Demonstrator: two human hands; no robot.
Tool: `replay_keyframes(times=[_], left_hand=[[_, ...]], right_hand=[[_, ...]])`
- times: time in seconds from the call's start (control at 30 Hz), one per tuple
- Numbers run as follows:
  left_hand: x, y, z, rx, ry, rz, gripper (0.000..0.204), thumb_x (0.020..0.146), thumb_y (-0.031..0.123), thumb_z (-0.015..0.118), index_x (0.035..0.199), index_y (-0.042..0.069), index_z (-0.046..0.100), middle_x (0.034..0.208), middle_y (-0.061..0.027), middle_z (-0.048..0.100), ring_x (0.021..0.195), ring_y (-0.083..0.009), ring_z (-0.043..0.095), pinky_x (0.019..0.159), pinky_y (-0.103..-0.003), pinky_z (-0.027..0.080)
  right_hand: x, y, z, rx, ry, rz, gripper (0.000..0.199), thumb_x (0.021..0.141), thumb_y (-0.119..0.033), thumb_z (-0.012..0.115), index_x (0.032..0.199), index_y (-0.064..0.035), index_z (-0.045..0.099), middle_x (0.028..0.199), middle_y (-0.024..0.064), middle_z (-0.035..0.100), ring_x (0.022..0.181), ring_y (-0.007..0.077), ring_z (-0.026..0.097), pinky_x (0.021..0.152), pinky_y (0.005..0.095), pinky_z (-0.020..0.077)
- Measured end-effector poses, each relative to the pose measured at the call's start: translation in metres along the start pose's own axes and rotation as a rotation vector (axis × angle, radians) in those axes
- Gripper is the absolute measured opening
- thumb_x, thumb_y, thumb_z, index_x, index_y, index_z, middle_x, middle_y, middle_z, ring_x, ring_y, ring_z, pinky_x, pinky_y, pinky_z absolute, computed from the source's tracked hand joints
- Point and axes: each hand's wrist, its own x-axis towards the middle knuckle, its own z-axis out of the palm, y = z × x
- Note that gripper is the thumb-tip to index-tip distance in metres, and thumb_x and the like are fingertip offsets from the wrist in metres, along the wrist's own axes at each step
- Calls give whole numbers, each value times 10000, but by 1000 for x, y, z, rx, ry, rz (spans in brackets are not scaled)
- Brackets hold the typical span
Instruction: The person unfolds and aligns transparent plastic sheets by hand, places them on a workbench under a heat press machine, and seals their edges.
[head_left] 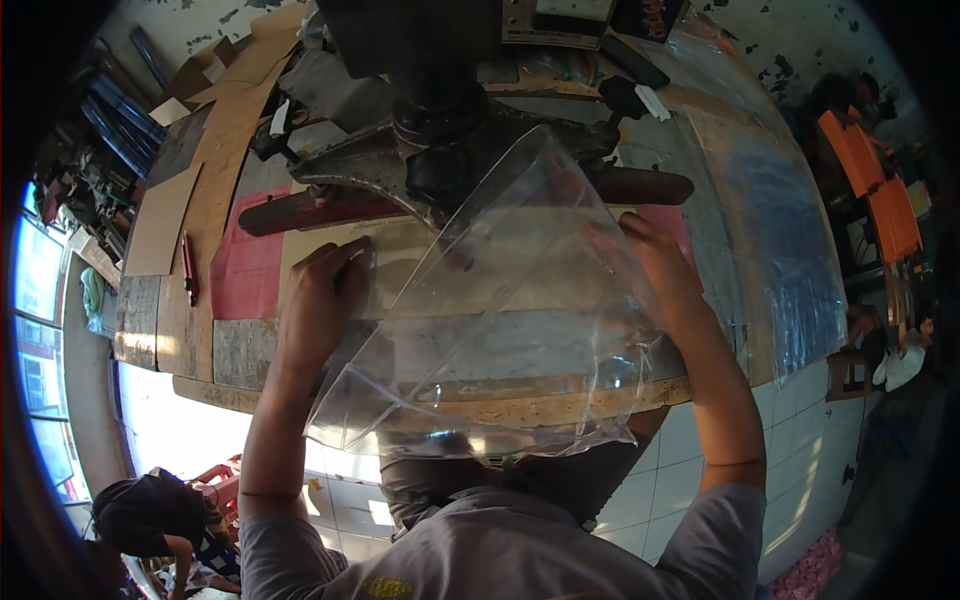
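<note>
A large clear plastic sheet (500,345) stretches between my hands, one corner standing up in front of the machine and its lower edge hanging past the table's front edge. Whether it is a single layer or a bag, I cannot tell. My left hand (326,290) has its fingers curled closed at the sheet's left side. On the right side, my right hand (655,265) is closed on the plastic, some fingers showing through it. Just beyond both hands stands a dark metal press-like machine (440,150) with a long horizontal bar (645,187); the sheet partly covers it.
Pink sheets (245,265) lie under the bar. A red pen-like tool (189,268) and cardboard (165,220) are on the table's left. Stacked clear plastic (790,250) drapes over the right edge. Another person (150,515) bends down at the lower left. Orange pieces (890,215) stand far right.
</note>
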Motion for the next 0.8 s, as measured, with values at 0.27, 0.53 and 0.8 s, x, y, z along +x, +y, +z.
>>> replay_keyframes(times=[0.27, 0.53, 0.8], left_hand=[[4, 15, 2, 4, 41, -7, 282, 932, 29, 656, 1197, -3, 748, 890, -192, 702, 782, -306, 694, 745, -394, 532], [1, 8, 3, 83, 67, 22, 233, 914, 30, 642, 1112, -17, 756, 818, -166, 656, 713, -227, 651, 649, -358, 490], [-3, -14, 4, -145, 13, -176, 123, 812, 111, 676, 880, 10, 658, 785, -139, 654, 704, -269, 633, 637, -357, 464]], right_hand=[[-2, 0, 1, -64, -23, 47, 282, 960, -138, 696, 1238, -112, 735, 916, 132, 625, 811, 339, 689, 708, 458, 573], [-4, 1, 5, -21, -25, 59, 310, 944, -96, 663, 1251, -73, 699, 962, 114, 608, 802, 332, 693, 686, 452, 583], [-5, 1, 3, 1, -56, 70, 411, 898, -23, 633, 1309, -38, 655, 960, 120, 593, 796, 314, 692, 662, 436, 582]])
